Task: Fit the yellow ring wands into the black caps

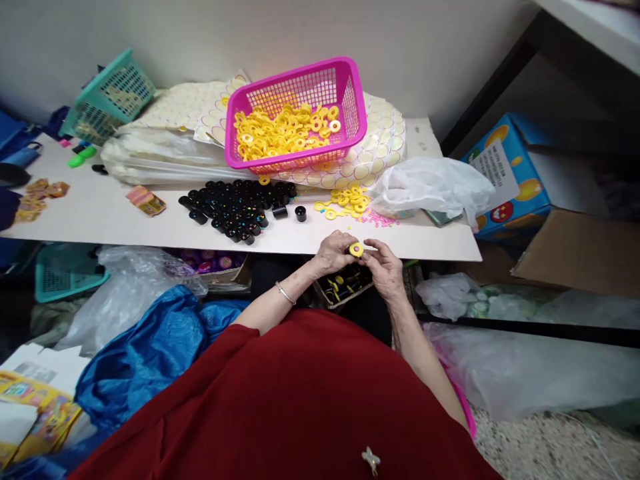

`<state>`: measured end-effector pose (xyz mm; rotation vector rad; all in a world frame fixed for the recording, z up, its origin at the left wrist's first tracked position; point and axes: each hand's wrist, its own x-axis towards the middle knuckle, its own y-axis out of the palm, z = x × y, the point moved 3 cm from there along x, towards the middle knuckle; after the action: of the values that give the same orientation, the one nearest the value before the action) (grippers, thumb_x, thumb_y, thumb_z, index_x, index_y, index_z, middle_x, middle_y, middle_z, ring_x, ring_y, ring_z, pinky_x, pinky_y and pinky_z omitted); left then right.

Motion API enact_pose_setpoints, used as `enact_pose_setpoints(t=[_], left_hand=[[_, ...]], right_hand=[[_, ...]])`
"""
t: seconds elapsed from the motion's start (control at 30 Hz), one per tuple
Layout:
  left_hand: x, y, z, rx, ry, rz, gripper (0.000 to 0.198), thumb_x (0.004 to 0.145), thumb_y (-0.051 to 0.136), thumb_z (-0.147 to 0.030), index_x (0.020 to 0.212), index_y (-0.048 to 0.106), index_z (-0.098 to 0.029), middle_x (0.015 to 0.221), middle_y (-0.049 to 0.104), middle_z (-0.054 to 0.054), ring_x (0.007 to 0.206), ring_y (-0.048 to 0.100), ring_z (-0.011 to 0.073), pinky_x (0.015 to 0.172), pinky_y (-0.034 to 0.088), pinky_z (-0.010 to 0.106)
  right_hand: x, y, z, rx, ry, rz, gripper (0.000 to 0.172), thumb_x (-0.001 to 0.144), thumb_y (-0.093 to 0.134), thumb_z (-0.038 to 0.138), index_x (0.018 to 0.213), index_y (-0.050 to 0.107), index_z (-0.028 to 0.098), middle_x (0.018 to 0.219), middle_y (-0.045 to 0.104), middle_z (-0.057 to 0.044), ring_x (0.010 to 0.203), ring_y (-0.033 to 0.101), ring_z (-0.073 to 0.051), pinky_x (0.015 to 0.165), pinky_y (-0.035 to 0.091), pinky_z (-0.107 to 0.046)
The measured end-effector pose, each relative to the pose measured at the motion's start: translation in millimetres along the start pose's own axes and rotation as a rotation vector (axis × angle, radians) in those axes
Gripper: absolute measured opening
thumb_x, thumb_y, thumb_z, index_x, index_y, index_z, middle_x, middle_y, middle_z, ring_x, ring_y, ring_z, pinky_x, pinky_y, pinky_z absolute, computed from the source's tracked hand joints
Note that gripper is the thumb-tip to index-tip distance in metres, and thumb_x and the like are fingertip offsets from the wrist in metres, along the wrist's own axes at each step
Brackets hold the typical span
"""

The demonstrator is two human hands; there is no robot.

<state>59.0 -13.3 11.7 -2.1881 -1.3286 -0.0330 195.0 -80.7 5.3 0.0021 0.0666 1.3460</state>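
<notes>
Just past the table's front edge, my left hand point(334, 254) is closed around a small black cylindrical cup that mostly hides in its fingers. On top of that cup sits a yellow ring-shaped cap point(356, 249) with a darker centre. From the other side, my right hand point(385, 268) pinches at the cap's edge, its index finger bent above. Below both hands is an open box point(345, 285) with black cups and yellow caps in it. Loose yellow caps point(350, 200) and tiny pink beads point(379, 217) lie on the table beyond, beside many black cups point(227, 208) holding coloured beads.
A pink basket point(295, 159) of yellow caps stands at the back of the white table point(100, 217). White plastic bags point(435, 187) and a blue carton point(515, 177) are on the right. A teal basket point(113, 93) leans at back left; a blue sack point(145, 353) lies below.
</notes>
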Motion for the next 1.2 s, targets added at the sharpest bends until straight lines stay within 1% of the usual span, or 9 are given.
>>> enact_pose_setpoints(t=[0.1, 0.2, 0.33, 0.43, 0.63, 0.77, 0.9, 1.07, 1.2], left_hand=[[-13, 11.6, -22, 0.087, 0.153, 0.052, 0.018, 0.069, 0.062, -0.023, 0.085, 0.068, -0.019, 0.079, 0.066, 0.004, 0.074, 0.054, 0.0144, 0.078, 0.04, 0.031], [-23, 23.6, -36, 0.158, 0.247, 0.051, 0.025, 0.071, 0.055, -0.022, 0.093, 0.068, -0.019, 0.079, 0.067, 0.003, 0.074, 0.055, 0.0146, 0.076, 0.04, 0.031], [-32, 34.9, -43, 0.197, 0.282, 0.08, 0.021, 0.072, 0.054, -0.025, 0.087, 0.066, -0.017, 0.077, 0.066, 0.002, 0.069, 0.053, 0.0132, 0.073, 0.04, 0.03], [-38, 40.3, -44, 0.202, 0.288, 0.117, 0.018, 0.074, 0.056, -0.027, 0.084, 0.066, -0.016, 0.075, 0.066, 0.002, 0.068, 0.051, 0.0126, 0.072, 0.039, 0.03], [-49, 47.7, -44, 0.281, 0.268, 0.141, 0.026, 0.074, 0.057, -0.029, 0.095, 0.068, -0.02, 0.083, 0.067, 0.002, 0.074, 0.049, 0.0148, 0.072, 0.037, 0.032], [-52, 47.5, -40, 0.293, 0.221, 0.193, 0.024, 0.076, 0.057, -0.031, 0.093, 0.069, -0.02, 0.082, 0.067, 0.002, 0.074, 0.05, 0.0143, 0.073, 0.037, 0.031], [-55, 41.6, -39, 0.297, 0.202, 0.221, 0.022, 0.076, 0.058, -0.035, 0.089, 0.069, -0.02, 0.084, 0.068, 0.002, 0.075, 0.052, 0.0139, 0.074, 0.037, 0.031], [-61, 34.0, -35, 0.318, 0.216, 0.21, 0.016, 0.076, 0.058, -0.032, 0.078, 0.068, -0.02, 0.08, 0.068, 0.002, 0.076, 0.051, 0.0144, 0.073, 0.036, 0.032], [-65, 34.2, -20, 0.282, 0.191, 0.206, 0.015, 0.073, 0.06, -0.028, 0.08, 0.069, -0.019, 0.082, 0.068, 0.002, 0.074, 0.052, 0.0141, 0.074, 0.039, 0.032]], right_hand=[[-17, -3, 0, 0.148, 0.147, 0.044, 0.045, 0.066, 0.072, 0.046, 0.104, 0.065, 0.023, 0.103, 0.066, -0.004, 0.087, 0.063, -0.018, 0.075, 0.056, -0.034], [-36, -4, 1, 0.281, 0.227, 0.011, 0.043, 0.066, 0.072, 0.048, 0.099, 0.068, 0.02, 0.098, 0.068, -0.006, 0.086, 0.063, -0.019, 0.069, 0.056, -0.032], [-57, -11, -3, 0.386, 0.243, -0.073, 0.041, 0.064, 0.075, 0.048, 0.095, 0.071, 0.02, 0.093, 0.068, -0.004, 0.082, 0.061, -0.017, 0.067, 0.055, -0.031], [-66, -19, -9, 0.385, 0.276, -0.067, 0.041, 0.061, 0.078, 0.046, 0.093, 0.072, 0.021, 0.089, 0.068, -0.002, 0.078, 0.061, -0.015, 0.067, 0.056, -0.032], [-71, -23, -17, 0.288, 0.278, -0.039, 0.038, 0.066, 0.073, 0.045, 0.096, 0.07, 0.022, 0.092, 0.066, -0.003, 0.079, 0.06, -0.015, 0.066, 0.055, -0.028], [-72, -21, -21, 0.195, 0.258, 0.0, 0.04, 0.072, 0.068, 0.049, 0.102, 0.067, 0.022, 0.091, 0.065, -0.002, 0.077, 0.059, -0.014, 0.065, 0.053, -0.025], [-67, -20, -21, 0.239, 0.311, 0.096, 0.047, 0.061, 0.079, 0.042, 0.102, 0.067, 0.022, 0.084, 0.065, 0.0, 0.071, 0.057, -0.011, 0.065, 0.052, -0.025], [-60, -10, -10, 0.307, 0.408, 0.247, 0.045, 0.056, 0.082, 0.033, 0.097, 0.069, 0.021, 0.09, 0.067, -0.002, 0.075, 0.06, -0.013, 0.067, 0.052, -0.027], [-57, 3, -16, 0.337, 0.427, 0.202, 0.038, 0.058, 0.08, 0.037, 0.09, 0.068, 0.02, 0.079, 0.063, 0.0, 0.065, 0.055, -0.011, 0.06, 0.05, -0.027]])
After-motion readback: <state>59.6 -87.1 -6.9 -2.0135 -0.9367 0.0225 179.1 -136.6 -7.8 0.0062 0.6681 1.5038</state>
